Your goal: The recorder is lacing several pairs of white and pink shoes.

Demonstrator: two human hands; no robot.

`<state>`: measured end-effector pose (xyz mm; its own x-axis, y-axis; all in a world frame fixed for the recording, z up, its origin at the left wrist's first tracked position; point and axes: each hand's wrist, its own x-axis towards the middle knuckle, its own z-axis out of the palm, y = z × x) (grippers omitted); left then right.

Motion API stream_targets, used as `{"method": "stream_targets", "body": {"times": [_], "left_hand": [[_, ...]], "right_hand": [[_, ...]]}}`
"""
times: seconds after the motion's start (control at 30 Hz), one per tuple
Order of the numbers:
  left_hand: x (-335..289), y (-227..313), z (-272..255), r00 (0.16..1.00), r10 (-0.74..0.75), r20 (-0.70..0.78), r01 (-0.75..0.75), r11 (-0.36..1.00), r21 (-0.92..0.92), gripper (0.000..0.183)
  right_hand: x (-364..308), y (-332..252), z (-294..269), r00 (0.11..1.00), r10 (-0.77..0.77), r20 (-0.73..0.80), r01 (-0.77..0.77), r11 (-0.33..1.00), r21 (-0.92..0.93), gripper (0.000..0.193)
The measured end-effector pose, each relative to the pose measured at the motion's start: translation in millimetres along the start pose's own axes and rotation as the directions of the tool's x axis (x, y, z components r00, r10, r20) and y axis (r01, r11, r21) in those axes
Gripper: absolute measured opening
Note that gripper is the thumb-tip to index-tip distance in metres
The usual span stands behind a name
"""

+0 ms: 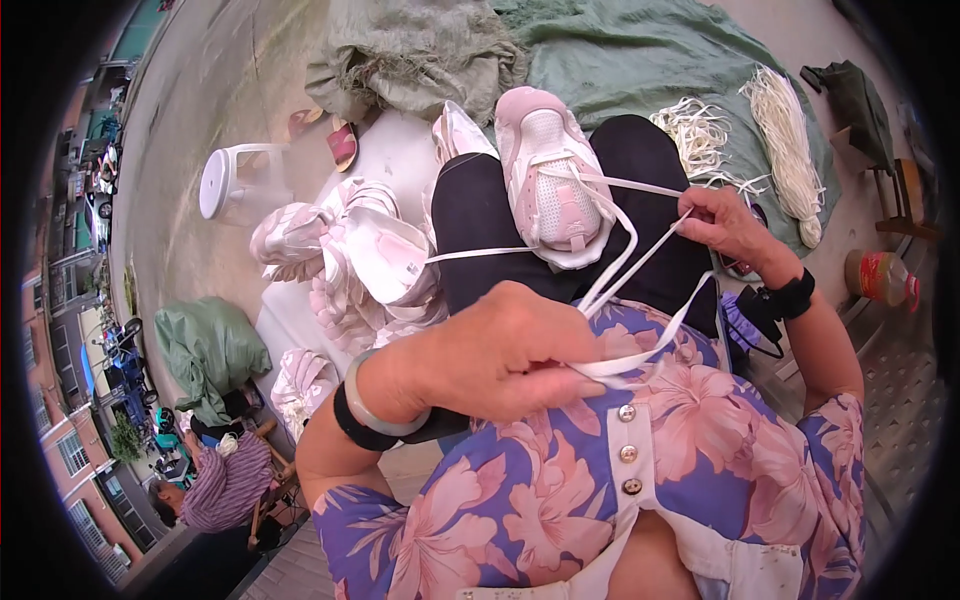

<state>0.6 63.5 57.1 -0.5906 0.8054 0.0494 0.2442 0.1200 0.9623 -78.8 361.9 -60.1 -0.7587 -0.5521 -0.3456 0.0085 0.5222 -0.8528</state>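
- Nearest us is the purple floral shirt [560, 480], cut off by the lower edge.
- We see the left hand [510, 355] nearly closed, thumb and forefinger pinching the white lace [632, 184]; its other fingertips are hidden.
- On the right, the right hand [730, 228] is curled, gripping lace strands between thumb and fingers.
- Farther off, between the two hands, the pink-and-white shoe [550, 190] rests on the dark trouser legs, lace threaded through it.
- At the right stands a red-capped plastic bottle [882, 280]; we cannot make out its contents.
- The far grey sack [420, 60] and the green sack [212, 345] at the left hide whatever they hold.
- Under the right wrist, we can hardly make out a purple object [740, 322].
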Motion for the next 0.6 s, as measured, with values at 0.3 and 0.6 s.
{"method": "stream_targets", "body": {"times": [0.3,0.6], "left_hand": [[-116.1,-28.9,-45.6,0.711,-0.437,-0.551,0.098,0.838,-0.537,0.029],[-182.4,-133.2,-51.3,0.141,-0.778,-0.612,0.103,0.626,-0.773,0.027]], "right_hand": [[-14.5,52.1,-41.8,0.939,-0.199,-0.280,0.081,0.920,-0.384,0.031],[-7.5,102.2,-72.9,0.915,-0.062,-0.399,-0.228,0.736,-0.638,0.018]]}}
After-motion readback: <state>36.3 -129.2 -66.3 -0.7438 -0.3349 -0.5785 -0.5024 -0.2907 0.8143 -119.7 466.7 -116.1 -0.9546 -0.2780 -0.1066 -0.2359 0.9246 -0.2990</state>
